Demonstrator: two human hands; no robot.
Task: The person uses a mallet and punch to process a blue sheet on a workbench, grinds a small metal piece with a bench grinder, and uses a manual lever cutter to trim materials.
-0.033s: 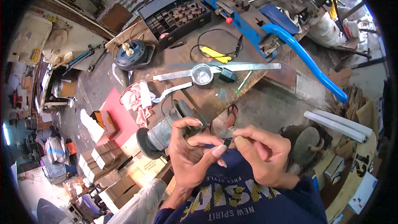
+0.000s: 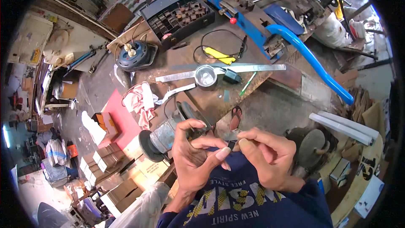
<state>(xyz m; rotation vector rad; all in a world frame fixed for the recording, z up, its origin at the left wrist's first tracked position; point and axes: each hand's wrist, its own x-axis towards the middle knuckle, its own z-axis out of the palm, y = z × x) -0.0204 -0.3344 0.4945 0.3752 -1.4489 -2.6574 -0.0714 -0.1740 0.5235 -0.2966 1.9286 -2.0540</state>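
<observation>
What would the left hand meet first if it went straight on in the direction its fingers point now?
Most likely the right hand, just across from the small dark piece at the fingertips of the left hand. The exact depth is unclear.

My left hand (image 2: 192, 160) is pressing its thumb toward a fingertip, with another bent finger arching above. Just beside it, my right hand (image 2: 270, 158) is pinching with thumb and bent forefinger, the other fingers curling inward.
</observation>
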